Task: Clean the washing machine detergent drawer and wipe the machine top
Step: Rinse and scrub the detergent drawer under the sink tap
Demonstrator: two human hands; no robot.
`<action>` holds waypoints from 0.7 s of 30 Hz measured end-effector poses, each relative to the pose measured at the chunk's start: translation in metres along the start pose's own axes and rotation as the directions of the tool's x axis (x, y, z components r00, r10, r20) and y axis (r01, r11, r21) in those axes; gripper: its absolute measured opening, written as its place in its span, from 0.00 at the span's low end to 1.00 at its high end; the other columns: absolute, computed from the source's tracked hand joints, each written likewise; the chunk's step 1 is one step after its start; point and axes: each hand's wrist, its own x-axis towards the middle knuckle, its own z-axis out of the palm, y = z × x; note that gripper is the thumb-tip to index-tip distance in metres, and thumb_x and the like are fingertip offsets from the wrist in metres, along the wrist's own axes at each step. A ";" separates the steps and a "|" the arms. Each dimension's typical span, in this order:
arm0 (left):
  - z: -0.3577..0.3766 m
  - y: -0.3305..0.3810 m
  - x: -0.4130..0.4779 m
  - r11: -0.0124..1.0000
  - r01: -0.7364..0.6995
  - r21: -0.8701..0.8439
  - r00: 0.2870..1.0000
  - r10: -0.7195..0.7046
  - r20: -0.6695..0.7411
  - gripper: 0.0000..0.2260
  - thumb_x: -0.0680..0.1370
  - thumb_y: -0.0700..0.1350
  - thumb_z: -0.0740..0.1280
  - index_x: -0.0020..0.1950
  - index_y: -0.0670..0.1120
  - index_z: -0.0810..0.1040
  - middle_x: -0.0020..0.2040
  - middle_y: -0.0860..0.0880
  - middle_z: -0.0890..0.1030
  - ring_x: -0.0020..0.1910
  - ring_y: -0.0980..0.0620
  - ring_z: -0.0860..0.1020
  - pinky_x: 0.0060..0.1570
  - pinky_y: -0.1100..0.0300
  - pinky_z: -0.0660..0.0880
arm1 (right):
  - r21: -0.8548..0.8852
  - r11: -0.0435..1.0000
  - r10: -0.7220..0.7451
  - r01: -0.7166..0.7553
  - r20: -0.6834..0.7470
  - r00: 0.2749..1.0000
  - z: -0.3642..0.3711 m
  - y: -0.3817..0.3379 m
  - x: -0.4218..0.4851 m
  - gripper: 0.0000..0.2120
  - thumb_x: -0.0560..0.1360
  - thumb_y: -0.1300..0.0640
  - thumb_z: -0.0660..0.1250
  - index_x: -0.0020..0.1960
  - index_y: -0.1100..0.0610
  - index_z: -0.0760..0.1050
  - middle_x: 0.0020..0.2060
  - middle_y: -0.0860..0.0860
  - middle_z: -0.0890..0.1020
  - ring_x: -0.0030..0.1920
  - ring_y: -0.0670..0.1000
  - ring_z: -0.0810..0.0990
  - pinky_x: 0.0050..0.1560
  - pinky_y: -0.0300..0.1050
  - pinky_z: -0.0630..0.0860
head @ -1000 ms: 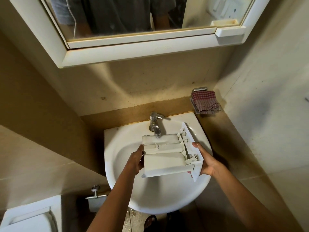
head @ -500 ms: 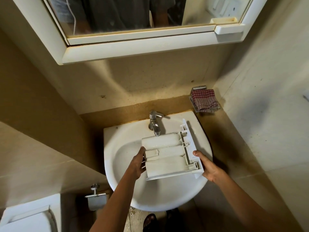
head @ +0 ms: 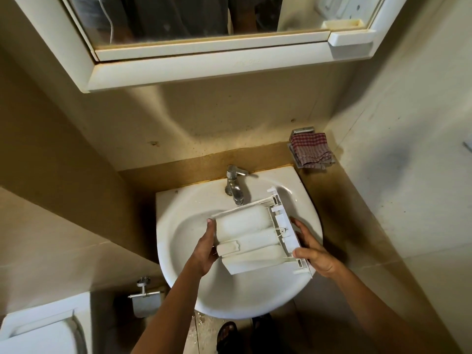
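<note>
The white plastic detergent drawer [head: 252, 236] hangs upside down over the white wash basin [head: 178, 226], its underside facing me and its far edge just below the tap [head: 235, 185]. My left hand [head: 204, 249] grips the drawer's left end, thumb on top. My right hand [head: 314, 251] holds the front panel at the right end, fingers curled round its edge. A red checked cloth [head: 313, 150] lies in a metal holder on the wall at the back right.
A mirror cabinet [head: 204, 70] juts out above the basin. A toilet cistern [head: 43, 325] and a paper holder [head: 144, 298] sit at the lower left. Tiled walls close in on both sides. Feet in sandals [head: 227, 335] stand under the basin.
The drawer has turned anticlockwise and dropped lower into the basin, its front panel swinging toward me. Both hands kept their hold on its ends.
</note>
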 end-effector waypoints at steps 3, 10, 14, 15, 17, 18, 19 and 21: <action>-0.003 0.003 0.000 1.000 0.001 -0.002 1.000 -0.001 -0.015 0.23 0.77 0.65 0.57 0.59 0.50 0.76 0.55 0.47 0.81 0.55 0.48 0.79 0.53 0.54 0.76 | -0.156 0.986 -0.055 0.064 0.061 0.997 0.003 -0.012 0.000 0.51 0.56 0.51 0.76 0.73 0.38 0.54 0.69 0.44 0.67 0.67 0.48 0.70 0.60 0.46 0.75; -0.011 0.003 0.001 0.996 0.034 0.080 0.996 -0.028 -0.081 0.23 0.76 0.66 0.60 0.52 0.46 0.76 0.50 0.47 0.79 0.53 0.46 0.78 0.63 0.47 0.72 | -0.368 0.920 -0.108 0.135 0.094 0.990 0.008 -0.045 -0.002 0.50 0.57 0.48 0.77 0.71 0.32 0.54 0.69 0.40 0.63 0.69 0.48 0.66 0.64 0.44 0.72; -0.017 0.005 -0.007 0.957 0.003 0.292 1.000 0.005 -0.027 0.29 0.74 0.69 0.59 0.61 0.47 0.77 0.57 0.49 0.80 0.57 0.49 0.76 0.63 0.54 0.69 | -0.580 0.794 -0.124 0.181 0.137 0.983 0.011 -0.084 0.001 0.47 0.58 0.51 0.76 0.70 0.31 0.57 0.71 0.40 0.61 0.72 0.48 0.60 0.71 0.52 0.65; -0.020 0.003 -0.009 0.931 -0.010 0.364 1.000 0.015 -0.009 0.33 0.73 0.71 0.60 0.65 0.48 0.75 0.63 0.49 0.78 0.62 0.48 0.74 0.65 0.53 0.67 | -0.644 0.741 -0.118 0.191 0.155 0.981 0.013 -0.097 0.003 0.48 0.57 0.50 0.76 0.70 0.30 0.57 0.71 0.40 0.61 0.72 0.49 0.59 0.71 0.55 0.64; -0.027 0.002 -0.013 0.915 -0.075 0.397 0.996 0.090 -0.020 0.36 0.73 0.67 0.65 0.75 0.49 0.64 0.71 0.52 0.68 0.71 0.48 0.67 0.69 0.54 0.63 | -0.767 0.603 -0.086 0.222 0.214 0.973 0.019 -0.124 0.008 0.49 0.58 0.48 0.76 0.71 0.29 0.53 0.72 0.41 0.58 0.73 0.51 0.56 0.72 0.56 0.61; -0.030 0.003 -0.017 0.918 -0.119 0.378 0.989 0.142 -0.033 0.34 0.75 0.62 0.67 0.76 0.49 0.61 0.72 0.51 0.66 0.72 0.49 0.66 0.68 0.55 0.63 | -0.826 0.513 -0.044 0.235 0.248 0.968 0.024 -0.139 0.011 0.49 0.59 0.48 0.76 0.71 0.30 0.51 0.73 0.42 0.56 0.74 0.52 0.53 0.73 0.56 0.58; -0.035 0.007 -0.019 0.926 -0.173 0.336 0.980 0.194 -0.030 0.31 0.76 0.57 0.68 0.75 0.49 0.64 0.72 0.50 0.67 0.70 0.50 0.68 0.67 0.57 0.64 | -0.880 0.405 0.008 0.248 0.274 0.962 0.030 -0.152 0.013 0.50 0.61 0.47 0.76 0.72 0.31 0.50 0.74 0.44 0.54 0.74 0.54 0.51 0.73 0.55 0.55; -0.041 0.023 -0.030 0.953 -0.248 0.174 0.968 0.249 0.020 0.19 0.79 0.55 0.63 0.68 0.48 0.73 0.69 0.46 0.74 0.63 0.51 0.74 0.63 0.57 0.69 | -0.950 0.147 0.081 0.274 0.288 0.954 0.046 -0.175 0.018 0.51 0.62 0.45 0.76 0.74 0.34 0.47 0.76 0.49 0.50 0.74 0.56 0.48 0.72 0.54 0.53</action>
